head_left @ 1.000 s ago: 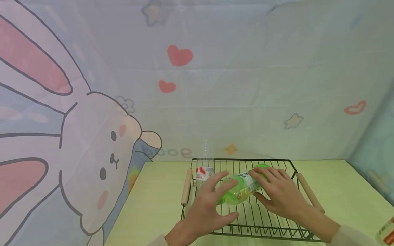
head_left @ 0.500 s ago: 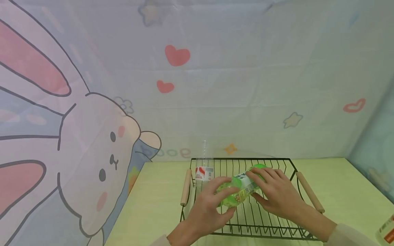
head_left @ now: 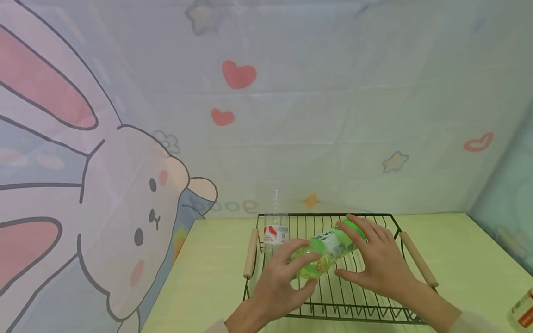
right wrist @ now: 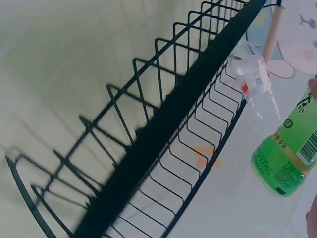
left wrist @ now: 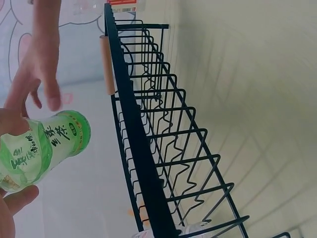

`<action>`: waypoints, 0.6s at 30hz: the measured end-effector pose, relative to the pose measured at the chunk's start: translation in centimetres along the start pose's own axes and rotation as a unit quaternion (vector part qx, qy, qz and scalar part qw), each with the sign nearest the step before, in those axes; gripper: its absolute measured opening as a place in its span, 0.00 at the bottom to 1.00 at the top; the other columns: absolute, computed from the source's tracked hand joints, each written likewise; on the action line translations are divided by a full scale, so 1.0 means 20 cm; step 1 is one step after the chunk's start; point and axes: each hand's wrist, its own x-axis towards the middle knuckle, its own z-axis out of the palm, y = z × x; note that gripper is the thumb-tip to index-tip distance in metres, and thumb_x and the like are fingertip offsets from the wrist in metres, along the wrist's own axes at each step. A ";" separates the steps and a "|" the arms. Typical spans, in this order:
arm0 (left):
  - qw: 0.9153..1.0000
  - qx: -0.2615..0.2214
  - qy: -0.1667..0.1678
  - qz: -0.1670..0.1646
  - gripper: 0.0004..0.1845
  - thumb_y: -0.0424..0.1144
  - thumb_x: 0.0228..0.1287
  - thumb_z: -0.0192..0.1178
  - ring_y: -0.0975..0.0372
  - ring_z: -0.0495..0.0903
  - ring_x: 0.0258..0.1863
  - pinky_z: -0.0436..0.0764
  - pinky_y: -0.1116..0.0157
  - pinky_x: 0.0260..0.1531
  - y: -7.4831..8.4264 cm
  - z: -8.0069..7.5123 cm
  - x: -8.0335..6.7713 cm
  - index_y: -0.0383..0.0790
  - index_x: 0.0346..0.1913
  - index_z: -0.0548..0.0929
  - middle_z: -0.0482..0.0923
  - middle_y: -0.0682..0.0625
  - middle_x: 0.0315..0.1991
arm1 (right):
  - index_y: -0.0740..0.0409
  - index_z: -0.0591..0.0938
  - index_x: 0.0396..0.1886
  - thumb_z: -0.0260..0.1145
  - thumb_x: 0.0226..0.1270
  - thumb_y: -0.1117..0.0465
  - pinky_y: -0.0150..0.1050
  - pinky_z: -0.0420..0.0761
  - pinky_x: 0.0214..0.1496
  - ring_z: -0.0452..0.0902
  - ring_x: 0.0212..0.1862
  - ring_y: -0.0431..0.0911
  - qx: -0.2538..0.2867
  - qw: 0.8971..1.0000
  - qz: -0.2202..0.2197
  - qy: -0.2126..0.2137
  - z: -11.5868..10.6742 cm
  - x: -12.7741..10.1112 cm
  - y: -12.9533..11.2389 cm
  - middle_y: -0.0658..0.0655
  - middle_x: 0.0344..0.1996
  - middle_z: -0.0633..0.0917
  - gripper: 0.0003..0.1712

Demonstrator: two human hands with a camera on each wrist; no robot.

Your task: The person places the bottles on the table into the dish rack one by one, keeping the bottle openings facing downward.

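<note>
Left fingers (head_left: pixel 306 262) hold the see-through green plastic bottle (head_left: pixel 329 246); right fingers (head_left: pixel 353 237) spread loose. If the left ones slip, it could drop.

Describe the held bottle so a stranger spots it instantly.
Find the black wire rack on the pale table. Over it, between the left hand and right hand, is the tilted green bottle. Its colour sets it apart from the upright clear bottle at the rack's left end.

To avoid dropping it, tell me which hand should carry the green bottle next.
Left, probably: the left hand holds the green bottle from both sides, while the right hand has its thumb off it.
</note>
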 end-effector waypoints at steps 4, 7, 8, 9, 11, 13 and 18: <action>1.000 0.009 0.023 -0.001 0.26 0.30 0.40 0.71 0.57 0.73 0.55 0.78 0.66 0.50 0.00 0.00 0.00 0.44 0.48 0.81 0.73 0.46 0.55 | 0.49 0.54 0.76 0.78 0.45 0.43 0.64 0.63 0.57 0.57 0.67 0.64 0.151 0.971 0.185 0.019 -0.01 -0.04 -0.04 0.62 0.71 0.60 0.62; 0.999 0.013 0.040 -0.007 0.27 0.29 0.39 0.71 0.56 0.74 0.55 0.80 0.65 0.48 0.01 0.01 0.00 0.44 0.48 0.81 0.73 0.45 0.55 | 0.47 0.40 0.78 0.65 0.66 0.48 0.60 0.66 0.60 0.51 0.71 0.63 0.358 0.864 0.354 0.016 -0.02 -0.05 -0.08 0.65 0.74 0.51 0.53; 0.999 0.012 0.044 -0.011 0.27 0.29 0.39 0.72 0.56 0.74 0.55 0.80 0.64 0.47 0.01 0.01 0.00 0.44 0.49 0.81 0.73 0.45 0.55 | 0.45 0.35 0.78 0.57 0.71 0.46 0.57 0.68 0.61 0.49 0.72 0.62 0.428 0.810 0.401 0.014 -0.02 -0.05 -0.08 0.65 0.75 0.47 0.50; 0.999 0.011 0.045 -0.016 0.27 0.30 0.39 0.72 0.56 0.73 0.55 0.80 0.64 0.47 0.02 0.01 0.00 0.45 0.49 0.81 0.73 0.45 0.55 | 0.44 0.31 0.77 0.50 0.74 0.42 0.55 0.69 0.62 0.47 0.73 0.61 0.494 0.752 0.436 0.015 -0.02 -0.04 -0.09 0.65 0.75 0.43 0.48; 0.998 0.012 0.049 -0.021 0.27 0.30 0.40 0.73 0.56 0.74 0.55 0.81 0.62 0.46 0.02 0.02 0.00 0.45 0.50 0.81 0.72 0.45 0.56 | 0.43 0.25 0.75 0.42 0.72 0.33 0.55 0.66 0.66 0.43 0.75 0.59 0.605 0.632 0.483 0.024 -0.01 -0.02 -0.09 0.63 0.75 0.38 0.49; 0.998 0.012 0.051 -0.026 0.28 0.31 0.40 0.73 0.55 0.73 0.55 0.81 0.61 0.47 0.03 0.02 0.00 0.45 0.50 0.81 0.72 0.46 0.56 | 0.42 0.22 0.74 0.42 0.67 0.27 0.57 0.62 0.68 0.38 0.75 0.58 0.682 0.536 0.497 0.034 0.00 -0.01 -0.09 0.61 0.75 0.35 0.54; 0.997 0.022 0.067 -0.010 0.28 0.31 0.38 0.73 0.54 0.73 0.55 0.79 0.61 0.51 0.05 0.04 0.01 0.45 0.50 0.81 0.72 0.45 0.56 | 0.40 0.22 0.74 0.46 0.61 0.24 0.56 0.49 0.72 0.31 0.76 0.55 0.774 0.410 0.479 0.058 0.02 0.03 -0.10 0.60 0.74 0.32 0.59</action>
